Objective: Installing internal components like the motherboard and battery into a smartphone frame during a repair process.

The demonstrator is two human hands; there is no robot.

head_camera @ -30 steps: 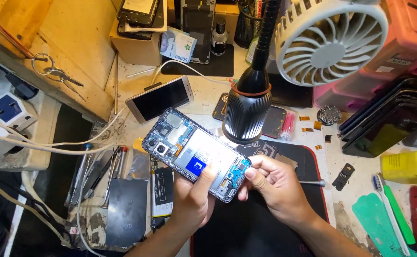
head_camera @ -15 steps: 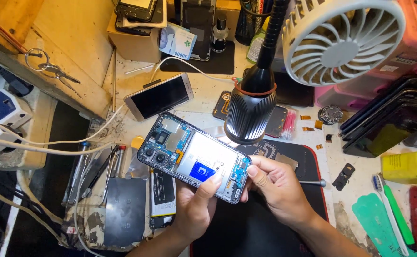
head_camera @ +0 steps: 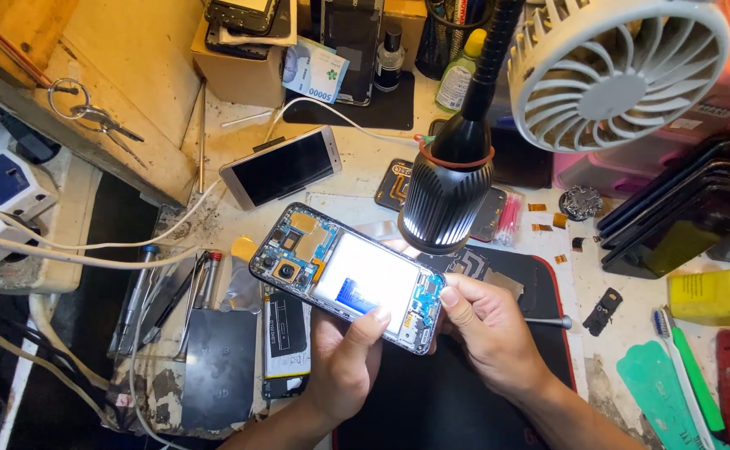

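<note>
While the opened phone [head_camera: 350,277] sits above the dark mat [head_camera: 431,392], back cover off, I note its circuit board, camera module and bright central battery area all exposed under the lamp [head_camera: 446,193]. Left hand [head_camera: 344,362] grasps the lower edge, thumb pressed on the battery area. Right hand [head_camera: 490,333] pinches the phone's bottom end, where a small board shows; a thin metal tool [head_camera: 548,321] lies just beside that hand, on the mat. Judgement: disassembly well along; internals are still seated, nothing yet lifted out. Outward: a second phone [head_camera: 281,167] lies face up on the counter [head_camera: 356,179], a white fan [head_camera: 615,67] above right, and screwdrivers [head_camera: 173,296] at left.
</note>
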